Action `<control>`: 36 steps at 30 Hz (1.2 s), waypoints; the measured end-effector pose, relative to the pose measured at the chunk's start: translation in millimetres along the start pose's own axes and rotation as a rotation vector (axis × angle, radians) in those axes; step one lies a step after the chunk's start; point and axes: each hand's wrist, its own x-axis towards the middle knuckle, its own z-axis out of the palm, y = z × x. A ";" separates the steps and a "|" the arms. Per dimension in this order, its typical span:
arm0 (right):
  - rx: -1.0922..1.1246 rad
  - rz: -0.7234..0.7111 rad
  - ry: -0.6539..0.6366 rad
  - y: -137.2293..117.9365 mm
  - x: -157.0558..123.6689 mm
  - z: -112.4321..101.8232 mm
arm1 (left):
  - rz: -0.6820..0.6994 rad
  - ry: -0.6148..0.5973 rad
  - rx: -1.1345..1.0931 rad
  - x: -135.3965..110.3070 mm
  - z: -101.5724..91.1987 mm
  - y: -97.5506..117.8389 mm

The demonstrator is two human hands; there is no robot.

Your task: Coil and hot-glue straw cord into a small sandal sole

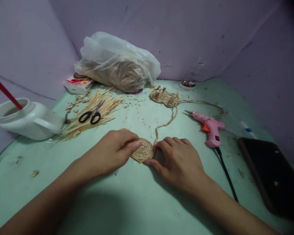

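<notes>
A round coil of braided straw cord [143, 150] lies on the green tabletop between my hands. My left hand [116, 148] grips its left side, thumb on top of the coil and the other fingers partly hidden behind. At the right edge, my right hand [177, 158] pinches the coil between thumb and fingertips. From there a loose braided cord [166, 125] runs back to a finished-looking woven straw piece [164, 97]. A pink glue gun [209, 125], its red light showing, lies to the right of my right hand.
Black-handled scissors [91, 115] rest on dry straw strips [105, 104]. A white jug [34, 119] with a red stick stands at left. Behind are a plastic bag of fibre [120, 65], a small box [78, 85] and a bead dish [187, 85]. A dark phone [269, 176] and the gun's cable [226, 173] lie right.
</notes>
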 end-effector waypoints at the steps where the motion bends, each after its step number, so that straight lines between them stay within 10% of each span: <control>1: 0.010 0.010 0.004 -0.8 0.0 1.0 | 0.011 0.027 -0.010 -1.4 -4.4 -4.5; 7: 0.011 0.007 0.039 0.3 -0.5 3.2 | 0.193 0.002 0.219 -5.1 -5.9 -30.5; 36: 0.146 0.083 0.110 2.4 -4.7 14.7 | 0.069 -0.011 0.255 -1.5 18.2 -18.8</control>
